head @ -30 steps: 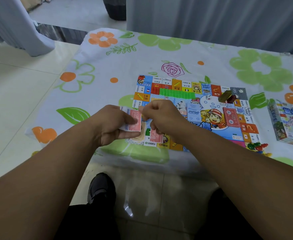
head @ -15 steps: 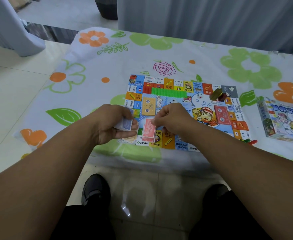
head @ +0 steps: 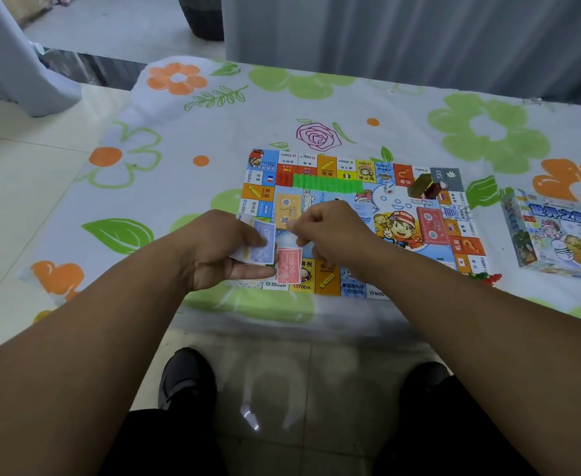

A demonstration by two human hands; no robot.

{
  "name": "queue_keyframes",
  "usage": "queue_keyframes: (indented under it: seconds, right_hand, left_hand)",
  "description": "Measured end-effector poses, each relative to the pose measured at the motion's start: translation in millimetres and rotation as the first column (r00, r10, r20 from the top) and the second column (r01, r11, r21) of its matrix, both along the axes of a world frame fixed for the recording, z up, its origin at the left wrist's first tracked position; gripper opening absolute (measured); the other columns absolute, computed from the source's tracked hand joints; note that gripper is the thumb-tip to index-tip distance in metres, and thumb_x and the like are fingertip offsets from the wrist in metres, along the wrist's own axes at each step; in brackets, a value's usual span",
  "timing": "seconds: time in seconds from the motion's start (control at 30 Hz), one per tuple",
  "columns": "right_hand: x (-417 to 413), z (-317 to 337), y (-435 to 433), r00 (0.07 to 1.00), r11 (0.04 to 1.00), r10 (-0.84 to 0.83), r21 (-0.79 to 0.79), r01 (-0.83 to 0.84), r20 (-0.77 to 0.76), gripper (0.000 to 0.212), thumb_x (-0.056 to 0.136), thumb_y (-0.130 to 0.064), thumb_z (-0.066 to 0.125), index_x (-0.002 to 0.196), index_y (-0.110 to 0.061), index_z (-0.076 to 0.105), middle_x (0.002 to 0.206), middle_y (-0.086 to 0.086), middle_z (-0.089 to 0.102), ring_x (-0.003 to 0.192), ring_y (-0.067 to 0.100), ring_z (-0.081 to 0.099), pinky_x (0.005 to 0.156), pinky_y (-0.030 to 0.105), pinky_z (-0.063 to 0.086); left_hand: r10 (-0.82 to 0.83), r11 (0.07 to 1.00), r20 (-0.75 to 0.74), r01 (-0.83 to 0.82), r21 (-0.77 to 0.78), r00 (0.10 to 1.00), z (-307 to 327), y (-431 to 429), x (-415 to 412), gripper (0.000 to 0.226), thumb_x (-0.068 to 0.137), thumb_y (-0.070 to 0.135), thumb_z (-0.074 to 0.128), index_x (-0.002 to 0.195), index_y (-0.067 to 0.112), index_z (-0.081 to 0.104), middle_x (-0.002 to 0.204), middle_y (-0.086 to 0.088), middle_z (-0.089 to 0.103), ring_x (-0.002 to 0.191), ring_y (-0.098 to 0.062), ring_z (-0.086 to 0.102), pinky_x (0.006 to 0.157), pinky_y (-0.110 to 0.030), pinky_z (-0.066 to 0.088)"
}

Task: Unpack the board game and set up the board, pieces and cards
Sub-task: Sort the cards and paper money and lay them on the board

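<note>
At frame centre, the left hand is gripping notes; the right hand is curling above the board, its hold perhaps empty, unclear.

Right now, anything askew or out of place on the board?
Minor only. A red note lies over the near-edge squares of the board, covering part of them, and brown pieces sit in a tilted heap at its far right corner. The left hand holds a stack of notes.
</note>
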State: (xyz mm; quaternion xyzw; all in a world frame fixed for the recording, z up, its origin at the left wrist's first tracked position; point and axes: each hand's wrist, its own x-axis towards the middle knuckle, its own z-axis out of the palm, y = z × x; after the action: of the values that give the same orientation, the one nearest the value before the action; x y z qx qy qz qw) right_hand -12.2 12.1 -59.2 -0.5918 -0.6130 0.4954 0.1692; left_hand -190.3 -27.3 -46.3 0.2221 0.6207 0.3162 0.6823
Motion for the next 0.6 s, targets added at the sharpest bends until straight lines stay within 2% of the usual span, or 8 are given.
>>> queue_keyframes:
  seconds: [0.1, 0.2, 0.3, 0.47, 0.6]
  right_hand:
    - [-2, 4, -2, 0.993, 0.999, -0.003, -0.044, -0.003, -0.122, 0.025, 0.097, -0.033, 0.065, 0.097, -0.008, 0.068, 0.09, 0.007, 0.072, 0.052, 0.01, 0.058, 0.046, 0.026, 0.048]
    - [-2, 6, -3, 0.99, 0.999, -0.013, -0.032, 0.008, -0.143, 0.016, 0.094, -0.02, 0.07, 0.096, -0.005, 0.068, 0.086, 0.005, 0.07, 0.051, 0.009, 0.061, 0.047, 0.026, 0.049]
    - [6, 7, 0, 0.988, 0.997, -0.062, -0.058, 0.055, -0.141, 0.011, 0.092, -0.014, 0.071, 0.094, -0.004, 0.068, 0.085, 0.008, 0.07, 0.05, 0.009, 0.06, 0.046, 0.024, 0.049]
    - [33, 4, 6, 0.996, 0.987, -0.089, -0.132, 0.089, 0.004, 0.014, 0.092, -0.013, 0.07, 0.094, 0.001, 0.067, 0.073, 0.009, 0.066, 0.049, 0.012, 0.056, 0.046, 0.026, 0.043]
    - [48, -1, 6, 0.991, 0.983, -0.083, -0.156, 0.1, 0.109, 0.02, 0.092, -0.012, 0.071, 0.098, 0.007, 0.068, 0.09, 0.022, 0.073, 0.052, 0.016, 0.057, 0.047, 0.026, 0.043]
  left_hand:
    - [-0.021, 1.0, 0.006, 0.021, 0.022, 1.0, -1, 1, 3, 0.03, 0.092, -0.012, 0.056, 0.117, 0.003, 0.065, 0.11, -0.017, 0.074, 0.093, -0.03, 0.074, 0.069, -0.042, 0.063]
    - [-0.033, 0.999, -0.002, 0.033, 0.028, 0.999, -2, 2, 7, 0.031, 0.091, -0.01, 0.061, 0.118, 0.003, 0.065, 0.111, -0.015, 0.074, 0.097, -0.03, 0.074, 0.076, -0.044, 0.063]
    - [-0.04, 0.999, 0.005, 0.039, 0.032, 0.999, -2, 4, 10, 0.028, 0.09, -0.007, 0.063, 0.116, 0.005, 0.066, 0.108, -0.013, 0.075, 0.094, -0.03, 0.075, 0.075, -0.043, 0.063]
    - [-0.02, 1.0, -0.048, 0.021, 0.006, 0.999, -1, 8, 16, 0.012, 0.093, -0.003, 0.061, 0.103, 0.001, 0.067, 0.087, -0.015, 0.072, 0.077, -0.024, 0.072, 0.071, -0.041, 0.063]
    - [-0.009, 1.0, -0.022, 0.009, -0.002, 1.0, -1, 10, 19, 0.012, 0.094, 0.005, 0.064, 0.106, 0.004, 0.067, 0.081, -0.013, 0.071, 0.072, -0.023, 0.07, 0.071, -0.042, 0.063]
